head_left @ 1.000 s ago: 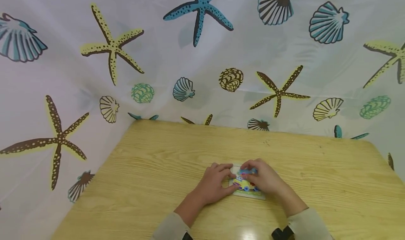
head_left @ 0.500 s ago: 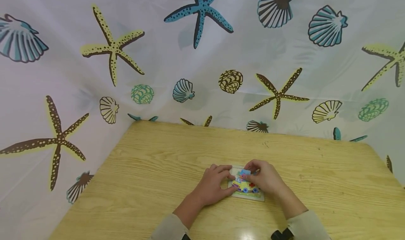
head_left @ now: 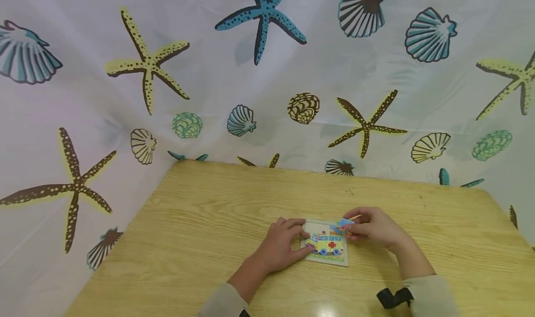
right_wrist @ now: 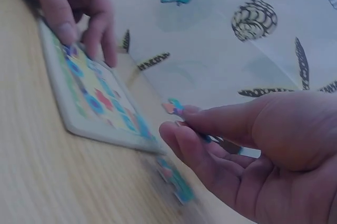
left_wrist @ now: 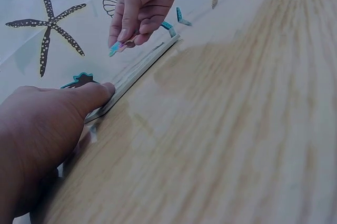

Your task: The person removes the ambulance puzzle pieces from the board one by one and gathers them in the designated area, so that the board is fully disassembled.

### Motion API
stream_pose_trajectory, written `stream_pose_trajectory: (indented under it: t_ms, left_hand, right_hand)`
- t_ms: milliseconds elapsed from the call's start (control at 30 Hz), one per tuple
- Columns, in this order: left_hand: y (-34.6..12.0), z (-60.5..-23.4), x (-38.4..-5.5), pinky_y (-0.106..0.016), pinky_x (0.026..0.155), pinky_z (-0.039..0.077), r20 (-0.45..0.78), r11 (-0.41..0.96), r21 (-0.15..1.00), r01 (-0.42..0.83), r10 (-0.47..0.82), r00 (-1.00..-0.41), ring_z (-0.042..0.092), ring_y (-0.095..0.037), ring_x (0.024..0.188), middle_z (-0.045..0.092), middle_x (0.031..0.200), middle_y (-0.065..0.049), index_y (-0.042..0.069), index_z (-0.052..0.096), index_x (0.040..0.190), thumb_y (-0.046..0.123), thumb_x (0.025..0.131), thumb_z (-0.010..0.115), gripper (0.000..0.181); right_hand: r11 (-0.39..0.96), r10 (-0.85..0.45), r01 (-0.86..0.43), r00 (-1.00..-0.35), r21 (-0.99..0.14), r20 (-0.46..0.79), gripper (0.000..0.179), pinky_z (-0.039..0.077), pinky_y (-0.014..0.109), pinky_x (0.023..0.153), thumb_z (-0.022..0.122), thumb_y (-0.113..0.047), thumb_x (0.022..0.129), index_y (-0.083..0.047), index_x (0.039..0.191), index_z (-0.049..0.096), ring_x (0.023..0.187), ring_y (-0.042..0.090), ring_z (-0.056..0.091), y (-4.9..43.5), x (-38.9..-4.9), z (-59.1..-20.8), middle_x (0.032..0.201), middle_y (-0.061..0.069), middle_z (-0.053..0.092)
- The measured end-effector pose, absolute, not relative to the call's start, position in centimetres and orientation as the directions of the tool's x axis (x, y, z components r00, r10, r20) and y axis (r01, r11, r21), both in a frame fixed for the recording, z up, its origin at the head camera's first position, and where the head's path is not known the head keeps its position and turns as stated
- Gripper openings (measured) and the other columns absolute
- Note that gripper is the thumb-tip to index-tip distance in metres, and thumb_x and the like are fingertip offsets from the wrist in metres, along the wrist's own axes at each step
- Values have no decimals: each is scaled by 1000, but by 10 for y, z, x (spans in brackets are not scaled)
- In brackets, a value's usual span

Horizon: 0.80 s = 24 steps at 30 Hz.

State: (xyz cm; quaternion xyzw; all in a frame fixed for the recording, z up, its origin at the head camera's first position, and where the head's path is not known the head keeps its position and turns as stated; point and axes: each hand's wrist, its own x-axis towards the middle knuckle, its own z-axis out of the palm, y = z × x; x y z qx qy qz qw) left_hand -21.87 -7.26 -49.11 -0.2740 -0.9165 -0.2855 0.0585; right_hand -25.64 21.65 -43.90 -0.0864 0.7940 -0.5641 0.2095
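Clearly, the right grip (head_left: 373, 225) pinches a small colourful puzzle piece (right_wrist: 172, 107). Below and left of that grip, a puzzle board (head_left: 332, 262) lies on the bench (head_left: 209, 214), its left edge held by the left grip (head_left: 282, 247). Under the right grip, a blurred shape (right_wrist: 178, 181) beside the board may be another piece.

At lower centre, the pale-rimmed puzzle (head_left: 325, 244) shows a yellow van with a red cross and blue wheels; the piece (head_left: 346, 222) at its upper right is light blue. The worktop (head_left: 188, 238) has yellowish wood grain. The white cloth (head_left: 267, 82) at the top bears blue, brown and yellow starfish and striped shells, and the sleeves (head_left: 430, 298) at the bottom are beige.
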Motion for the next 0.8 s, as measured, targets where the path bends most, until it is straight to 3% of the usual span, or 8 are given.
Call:
stream_pose_trajectory:
  t_ms: [400,800]
  left_hand:
    - [-73,-489,-217,-45,98,42,231,700,513,497,445,-865,52,-19,116,57,144,1,24,72,108,47,91,70,29]
    - [-71,-492,-220,-45,97,42,233,696,509,506,454,-860,51,-19,117,56,144,2,25,71,109,48,92,69,29]
  right_hand:
    - [415,-389,106,-877,-904,-282,35,61,30,76,68,-10,95,12,121,58,83,17,71,256,-258,-435,95,11,64]
    - [586,-233,90,-933,-805,-274,21,59,27,66,71,-7,92,8,105,66,74,14,65,268,-251,-440,88,9,67]
